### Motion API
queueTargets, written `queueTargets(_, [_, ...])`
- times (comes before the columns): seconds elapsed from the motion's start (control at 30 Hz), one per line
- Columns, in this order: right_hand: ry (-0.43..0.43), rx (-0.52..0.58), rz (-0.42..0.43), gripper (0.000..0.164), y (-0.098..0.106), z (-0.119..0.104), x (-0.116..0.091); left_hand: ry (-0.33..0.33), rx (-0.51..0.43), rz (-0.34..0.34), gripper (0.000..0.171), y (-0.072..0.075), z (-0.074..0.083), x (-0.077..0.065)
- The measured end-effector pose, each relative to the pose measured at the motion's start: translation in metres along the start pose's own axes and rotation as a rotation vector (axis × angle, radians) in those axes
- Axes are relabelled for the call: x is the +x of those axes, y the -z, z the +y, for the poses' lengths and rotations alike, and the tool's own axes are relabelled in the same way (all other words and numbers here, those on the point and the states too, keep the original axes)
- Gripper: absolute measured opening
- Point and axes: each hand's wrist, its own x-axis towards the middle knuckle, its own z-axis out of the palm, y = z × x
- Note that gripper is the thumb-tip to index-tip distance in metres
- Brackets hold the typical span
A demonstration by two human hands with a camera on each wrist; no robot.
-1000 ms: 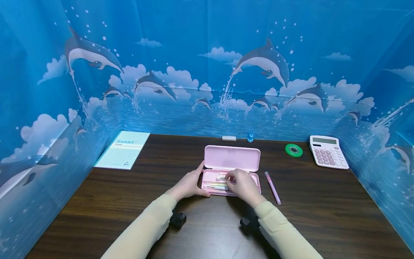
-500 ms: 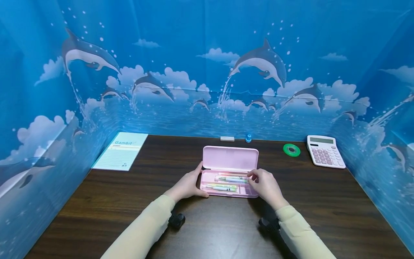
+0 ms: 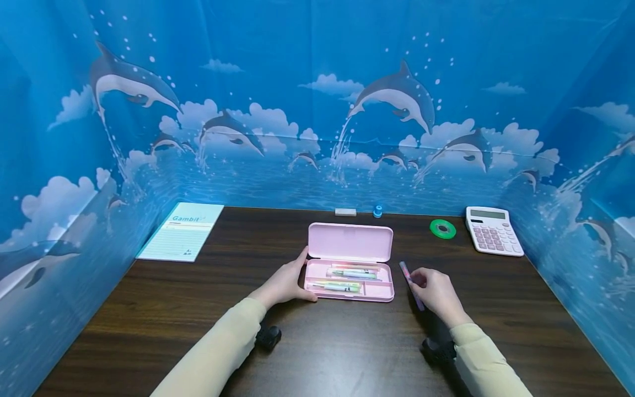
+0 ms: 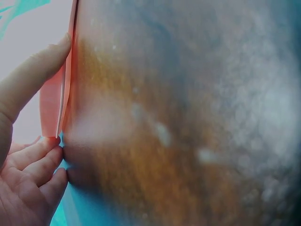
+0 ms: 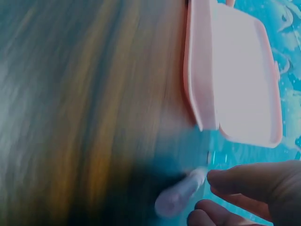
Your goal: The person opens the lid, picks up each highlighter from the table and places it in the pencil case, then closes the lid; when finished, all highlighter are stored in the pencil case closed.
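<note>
A pink pencil case [image 3: 349, 242] lies open on the table, its lid raised at the back. Several pens and highlighters [image 3: 337, 286] fill its front and rear compartments. My left hand [image 3: 285, 282] holds the case's left end, thumb at the front edge and fingers at the back; the left wrist view shows the thumb [image 4: 42, 66] along the pink rim. To the right of the case, my right hand [image 3: 435, 291] pinches a pinkish-purple pen [image 3: 405, 272] between thumb and fingers. In the right wrist view the pen [image 5: 176, 200] slants under the fingertips, below the case's end.
A notepad [image 3: 183, 231] lies at the back left. Along the rear edge sit a white eraser [image 3: 345, 212] and a small blue object [image 3: 377, 212]. A green tape roll [image 3: 442, 229] and a calculator [image 3: 494, 231] occupy the back right. A dolphin-print curtain surrounds the table.
My right hand has left the inside of the case and moved right, onto the pen beside it. Pens in the rear compartment are now uncovered. My left hand stays on the case.
</note>
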Motion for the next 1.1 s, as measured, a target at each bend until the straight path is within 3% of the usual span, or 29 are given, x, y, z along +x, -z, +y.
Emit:
queueTargets(0.23, [0.003, -0.016, -0.035, 0.022, 0.0023, 0.0115, -0.0015, 0.001, 0.010, 0.003, 0.124, 0.0013, -0.0002, 0.0000])
queueTargets(0.73, [-0.048, -0.033, -0.063, 0.020, 0.0040, 0.0080, 0.0004, -0.011, 0.019, 0.005, 0.123, -0.0002, 0.0011, 0.0006])
queueTargets(1.1, [-0.119, 0.062, -0.079, 0.013, 0.0012, 0.0072, -0.0029, -0.006, 0.017, 0.005, 0.123, -0.0004, 0.0007, 0.0008])
